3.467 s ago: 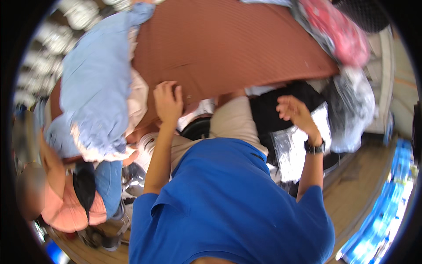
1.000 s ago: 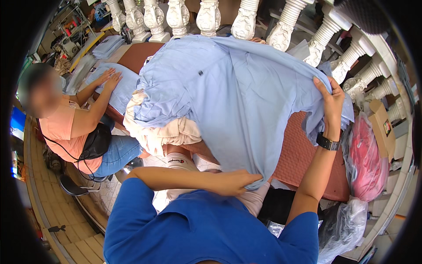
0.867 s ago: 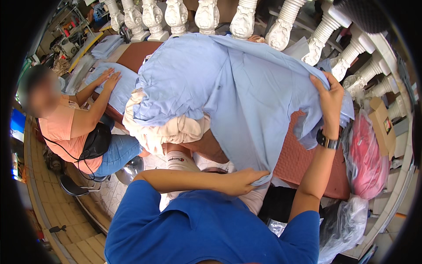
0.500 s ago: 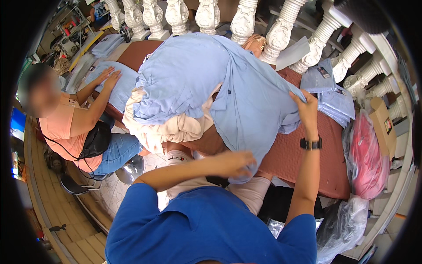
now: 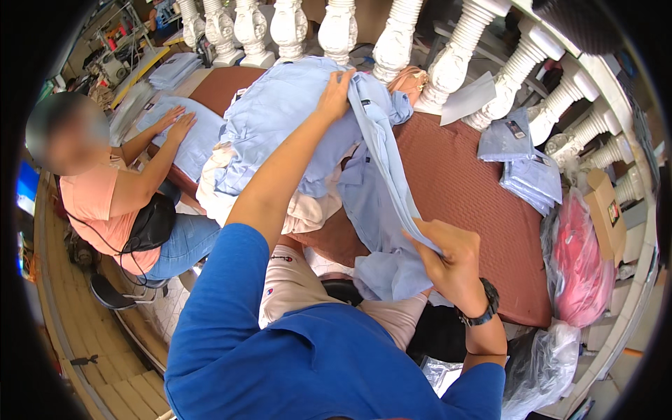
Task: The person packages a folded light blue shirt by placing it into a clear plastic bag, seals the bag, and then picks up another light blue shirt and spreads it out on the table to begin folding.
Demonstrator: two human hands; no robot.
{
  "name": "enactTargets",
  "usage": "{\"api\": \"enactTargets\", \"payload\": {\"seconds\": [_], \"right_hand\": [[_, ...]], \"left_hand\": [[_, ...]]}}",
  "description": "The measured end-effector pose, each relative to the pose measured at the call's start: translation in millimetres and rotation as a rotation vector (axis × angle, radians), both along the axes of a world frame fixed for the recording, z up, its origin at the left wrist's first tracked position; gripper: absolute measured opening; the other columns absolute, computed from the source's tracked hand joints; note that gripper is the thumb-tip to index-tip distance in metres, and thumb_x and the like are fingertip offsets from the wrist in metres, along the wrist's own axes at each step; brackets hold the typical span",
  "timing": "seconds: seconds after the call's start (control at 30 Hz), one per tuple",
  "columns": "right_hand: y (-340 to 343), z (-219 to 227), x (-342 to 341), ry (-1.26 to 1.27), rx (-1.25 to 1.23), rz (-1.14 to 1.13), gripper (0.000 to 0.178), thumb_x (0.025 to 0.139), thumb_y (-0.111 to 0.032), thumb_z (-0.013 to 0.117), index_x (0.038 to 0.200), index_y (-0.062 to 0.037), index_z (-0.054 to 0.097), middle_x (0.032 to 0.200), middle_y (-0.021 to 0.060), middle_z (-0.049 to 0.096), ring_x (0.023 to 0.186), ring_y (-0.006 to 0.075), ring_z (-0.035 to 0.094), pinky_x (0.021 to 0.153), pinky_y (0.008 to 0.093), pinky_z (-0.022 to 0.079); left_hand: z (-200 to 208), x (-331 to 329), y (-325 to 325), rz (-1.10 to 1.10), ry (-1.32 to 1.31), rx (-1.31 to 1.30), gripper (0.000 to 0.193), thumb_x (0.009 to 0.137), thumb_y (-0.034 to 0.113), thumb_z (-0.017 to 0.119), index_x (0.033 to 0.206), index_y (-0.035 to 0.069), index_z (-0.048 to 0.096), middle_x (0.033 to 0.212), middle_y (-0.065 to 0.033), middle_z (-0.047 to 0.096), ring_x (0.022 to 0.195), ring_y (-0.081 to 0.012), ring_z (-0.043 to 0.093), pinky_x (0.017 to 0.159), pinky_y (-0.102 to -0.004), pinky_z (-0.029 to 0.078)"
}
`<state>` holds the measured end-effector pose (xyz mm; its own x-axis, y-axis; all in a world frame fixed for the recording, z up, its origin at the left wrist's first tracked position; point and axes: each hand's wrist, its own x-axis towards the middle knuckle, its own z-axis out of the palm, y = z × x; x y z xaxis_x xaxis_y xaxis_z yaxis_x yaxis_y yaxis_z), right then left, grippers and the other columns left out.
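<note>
Since the earlier frame, our left hand (image 5: 334,96) has moved from the near side to the far side; our right hand (image 5: 451,255) has come closer to us. Hands well apart, we pinch the shirt (image 5: 386,152) with both, its edge stretched between them over the table (image 5: 465,178), lower cloth hanging at our lap. Left: heap (image 5: 269,129). Right: packed shirts (image 5: 526,178), red bundle (image 5: 582,269). Beyond: balusters (image 5: 449,63).

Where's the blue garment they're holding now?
Mid-picture in the head view, the blue garment stretches between the left hand and the right hand, along the right side of the garment pile.
</note>
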<state>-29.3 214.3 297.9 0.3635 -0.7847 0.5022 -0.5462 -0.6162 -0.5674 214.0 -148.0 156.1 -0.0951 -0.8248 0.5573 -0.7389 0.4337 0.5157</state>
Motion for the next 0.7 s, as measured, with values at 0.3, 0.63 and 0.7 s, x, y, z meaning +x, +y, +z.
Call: {"api": "enactTargets", "payload": {"seconds": [0.3,0.63,0.7], "right_hand": [[26,33,-17,0.042,0.014,-0.062,0.030,0.078,0.009,0.069,0.106,0.0004,0.074,0.066,0.0121,0.058,0.052,0.0212,0.057,0.049,0.0301,0.043],[9,46,-74,0.144,-0.270,-0.591,0.026,0.080,0.008,0.066,0.105,0.0009,0.071,0.087,0.0095,0.074,0.078,0.0140,0.068,0.072,0.0279,0.053],[-2,52,-94,0.127,-0.287,-0.677,0.024,0.085,0.007,0.064,0.107,0.0018,0.071,0.091,0.0069,0.074,0.082,0.0088,0.065,0.076,0.0266,0.052]], "left_hand": [[7,-17,-29,0.076,-0.038,-0.001,0.036,0.087,0.015,0.067,0.123,0.018,0.064,0.129,-0.0178,0.056,0.111,-0.0425,0.062,0.091,-0.0484,0.052],[94,-13,-31,0.010,0.485,-0.306,0.015,0.085,0.000,0.058,0.096,-0.001,0.067,0.086,-0.0254,0.068,0.082,-0.0376,0.069,0.073,-0.0426,0.050],[101,-16,-34,0.008,0.485,-0.393,0.015,0.084,-0.001,0.057,0.097,-0.001,0.067,0.086,-0.0257,0.068,0.083,-0.0369,0.069,0.073,-0.0428,0.050]]}}
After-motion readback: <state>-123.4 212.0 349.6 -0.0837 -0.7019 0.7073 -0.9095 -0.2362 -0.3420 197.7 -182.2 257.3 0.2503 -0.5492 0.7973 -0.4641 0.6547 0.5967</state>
